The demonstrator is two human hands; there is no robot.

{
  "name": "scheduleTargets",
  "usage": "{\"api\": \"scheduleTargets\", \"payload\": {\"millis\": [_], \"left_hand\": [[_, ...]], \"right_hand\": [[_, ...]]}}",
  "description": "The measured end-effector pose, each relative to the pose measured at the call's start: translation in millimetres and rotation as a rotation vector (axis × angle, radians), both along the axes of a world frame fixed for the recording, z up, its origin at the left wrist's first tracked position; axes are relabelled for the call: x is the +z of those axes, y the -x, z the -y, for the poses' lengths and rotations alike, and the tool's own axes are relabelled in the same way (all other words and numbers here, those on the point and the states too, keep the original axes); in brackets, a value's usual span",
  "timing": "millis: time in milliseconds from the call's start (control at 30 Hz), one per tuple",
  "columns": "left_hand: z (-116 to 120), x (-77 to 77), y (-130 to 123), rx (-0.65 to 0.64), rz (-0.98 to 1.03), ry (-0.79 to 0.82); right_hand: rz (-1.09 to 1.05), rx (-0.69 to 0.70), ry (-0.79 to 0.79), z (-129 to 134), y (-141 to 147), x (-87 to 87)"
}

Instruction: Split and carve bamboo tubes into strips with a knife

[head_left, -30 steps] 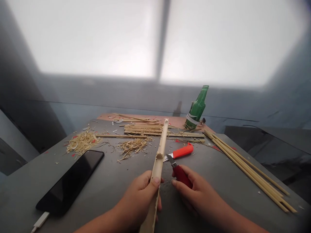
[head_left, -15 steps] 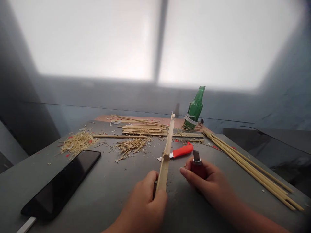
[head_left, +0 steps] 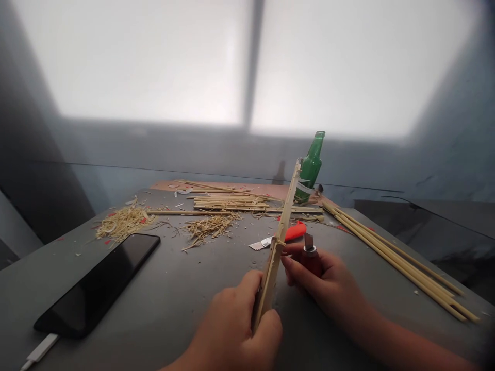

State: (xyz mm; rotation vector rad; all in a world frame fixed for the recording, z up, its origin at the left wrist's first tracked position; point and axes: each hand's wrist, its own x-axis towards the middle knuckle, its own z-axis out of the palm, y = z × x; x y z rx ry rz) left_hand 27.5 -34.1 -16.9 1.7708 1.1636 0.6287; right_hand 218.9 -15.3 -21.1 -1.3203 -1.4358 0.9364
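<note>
My left hand (head_left: pixel 242 319) is closed round the near end of a split bamboo strip (head_left: pixel 285 219), which slants up and away past the bottle. A knobby node marks the strip about halfway along. In my right hand (head_left: pixel 328 283) is a carving knife with a dark red handle (head_left: pixel 312 264) and a short blade pointing up. The fingertips of that hand are close to the strip's node; whether they touch it I cannot tell. Behind the strip lies a red-handled utility knife (head_left: pixel 296 231), partly hidden, its blade showing on the left.
A black phone (head_left: pixel 100 283) with a white cable (head_left: pixel 42 348) lies at left. Shavings (head_left: pixel 124 222) and slivers (head_left: pixel 209 228) are heaped beyond it. Bamboo strips (head_left: pixel 232 203) lie at the back, near a green bottle (head_left: pixel 311 172). Long bamboo sticks (head_left: pixel 394 257) extend along the right.
The bamboo strip has turned in my left hand and its far end has swung right and up, now overlapping the bottle. My right hand has moved slightly left, nearer the strip.
</note>
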Motion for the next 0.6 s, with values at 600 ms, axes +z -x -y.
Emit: {"api": "scheduleTargets", "payload": {"millis": [600], "left_hand": [[0.8,2.8,-2.5,-0.052,-0.24,-0.079]], "right_hand": [[-0.132,-0.001,0.067,-4.5,-3.7,-6.2]]}}
